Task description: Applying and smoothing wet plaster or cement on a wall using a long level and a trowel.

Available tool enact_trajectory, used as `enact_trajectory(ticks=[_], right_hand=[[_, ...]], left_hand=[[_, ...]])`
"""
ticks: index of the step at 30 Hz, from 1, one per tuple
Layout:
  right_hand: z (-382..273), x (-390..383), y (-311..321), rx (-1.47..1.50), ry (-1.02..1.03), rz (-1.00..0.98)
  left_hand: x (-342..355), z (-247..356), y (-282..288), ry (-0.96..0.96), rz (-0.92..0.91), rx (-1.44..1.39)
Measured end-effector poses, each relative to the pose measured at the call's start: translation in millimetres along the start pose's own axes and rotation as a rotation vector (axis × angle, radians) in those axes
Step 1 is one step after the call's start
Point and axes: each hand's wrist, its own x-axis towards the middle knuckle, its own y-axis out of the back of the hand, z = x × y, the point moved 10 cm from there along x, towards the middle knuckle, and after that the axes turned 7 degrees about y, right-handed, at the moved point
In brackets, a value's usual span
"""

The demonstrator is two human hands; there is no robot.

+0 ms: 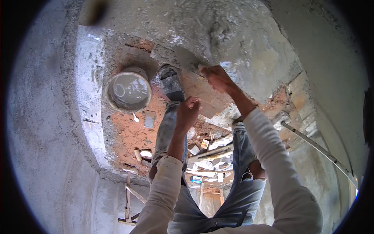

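A flat grey metal trowel [187,58] is being gripped in the right hand [218,79] by the wet grey mortar's [249,48] edge; the left hand [188,113] is being held apart, fingers curled, whether around anything cannot be told (a small yellow-and-white box's [204,144] print is being rendered illegibly small).

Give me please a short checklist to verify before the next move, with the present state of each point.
1. Trowel gripped: ok, the right hand is closed on its handle.
2. Left hand empty: cannot tell; its fingers are curled and the palm is hidden.
3. Bucket upright: ok, it stands left of the left shoe with grey liquid inside.
4. Wet mortar smooth all over: not ok, its upper middle looks lumpy.
5. Ground between the legs clear: not ok, wood strips and debris lie there.
6. Right foot's footing: cannot tell, mostly hidden.
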Motion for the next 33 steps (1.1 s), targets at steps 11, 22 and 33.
enact_trajectory(ticks=[11,22,33], right_hand=[[-101,32,-45,0.379,0.011,0.033],[-201,142,-65,0.740,0.010,0.114],[-303,195,-137,0.402,0.247,-0.309]], left_hand=[[2,14,13,-0.043,0.048,-0.033],[8,30,24,-0.024,-0.016,-0.104],[12,42,46,-0.017,-0.046,-0.163]])
